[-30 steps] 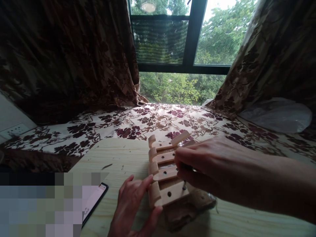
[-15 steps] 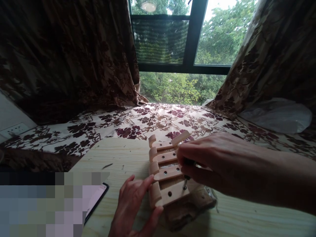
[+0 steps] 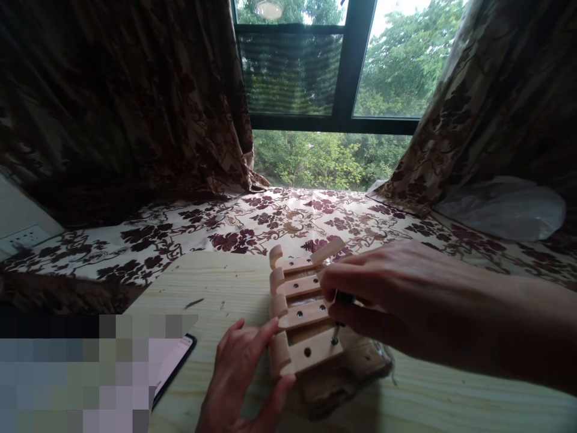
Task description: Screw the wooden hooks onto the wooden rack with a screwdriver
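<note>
A pale wooden slatted piece (image 3: pixel 311 313) lies at a tilt, with rounded ends along its left side and dark screw holes in its slats. My right hand (image 3: pixel 374 288) is closed around the dark handle of a screwdriver (image 3: pixel 337 329), whose metal tip meets the right-hand hole of the nearest slat. The handle is mostly covered by my fingers. With thumb and forefinger apart, my left hand (image 3: pixel 246 361) grips the near left edge of the wooden piece. Under it rests a brown bundle in clear plastic (image 3: pixel 345 379).
The pale wood-grain table (image 3: pixel 180 294) carries a thin dark sliver (image 3: pixel 195 304) and small crumbs. A dark-edged device (image 3: pixel 175 370), partly pixelated, is at lower left. Floral cloth (image 3: pixel 288 219) spreads behind, below the window. A plastic bag (image 3: pixel 505 207) sits at right.
The view has shifted very slightly. Both hands keep their places on the wooden piece and the screwdriver, with the tip still at the same hole.
</note>
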Tool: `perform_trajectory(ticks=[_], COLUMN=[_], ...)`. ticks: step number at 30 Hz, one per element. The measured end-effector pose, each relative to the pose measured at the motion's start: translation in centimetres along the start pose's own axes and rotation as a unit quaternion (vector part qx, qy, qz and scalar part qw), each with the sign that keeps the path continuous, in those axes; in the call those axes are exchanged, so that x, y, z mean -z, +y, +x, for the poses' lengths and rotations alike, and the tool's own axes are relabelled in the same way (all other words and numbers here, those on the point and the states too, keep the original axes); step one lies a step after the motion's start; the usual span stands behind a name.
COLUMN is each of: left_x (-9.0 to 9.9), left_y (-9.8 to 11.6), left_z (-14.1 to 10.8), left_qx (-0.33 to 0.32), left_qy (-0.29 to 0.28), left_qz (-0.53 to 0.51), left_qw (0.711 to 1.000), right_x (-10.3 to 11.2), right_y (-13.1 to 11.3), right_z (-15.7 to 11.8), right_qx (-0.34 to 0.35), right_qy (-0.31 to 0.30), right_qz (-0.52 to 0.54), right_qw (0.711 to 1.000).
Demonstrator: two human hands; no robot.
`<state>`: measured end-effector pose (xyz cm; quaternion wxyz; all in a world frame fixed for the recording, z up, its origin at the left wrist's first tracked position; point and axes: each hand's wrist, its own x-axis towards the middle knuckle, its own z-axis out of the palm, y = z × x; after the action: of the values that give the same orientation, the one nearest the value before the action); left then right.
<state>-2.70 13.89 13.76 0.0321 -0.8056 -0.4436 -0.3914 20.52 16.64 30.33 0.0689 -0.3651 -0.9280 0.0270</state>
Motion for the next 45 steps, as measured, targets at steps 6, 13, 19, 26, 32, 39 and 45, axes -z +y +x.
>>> perform_trajectory(ticks=[6,13,19,26,32,39,45], left_x=[0.1,0.1,0.1,0.1,0.0,0.0,0.2], left_y=[-0.1,-0.1,0.1,-0.2,-0.2,-0.1,-0.1], left_z=[-0.1,-0.1,-0.1,-0.1,0.0,0.0,-0.1], left_qx=[-0.001,0.001,0.003,-0.004,-0.006,0.005,0.008], left_qy=[0.004,0.001,0.001,0.002,0.001,0.000,-0.003], left_qz=[-0.010,-0.023,-0.021,-0.019,-0.016,-0.026,-0.018], left_qw=[1.000,1.000,1.000,1.000,1.000,1.000,1.000], right_x=[-0.8,-0.9,-0.2,-0.8,-0.1,-0.5,-0.8], right_y=[0.3,0.5,0.2,0.5,-0.1,0.2,0.8], right_z=[0.0,0.1,-0.6,-0.1,0.1,0.0,0.4], right_qx=[-0.010,-0.033,0.007,-0.018,0.003,0.013,-0.047], right_qy=[0.004,0.015,0.002,0.016,-0.012,0.004,0.009], right_qz=[0.005,-0.041,-0.037,-0.028,-0.014,0.010,-0.047], right_qw=[1.000,0.999,0.999,0.999,1.000,1.000,0.998])
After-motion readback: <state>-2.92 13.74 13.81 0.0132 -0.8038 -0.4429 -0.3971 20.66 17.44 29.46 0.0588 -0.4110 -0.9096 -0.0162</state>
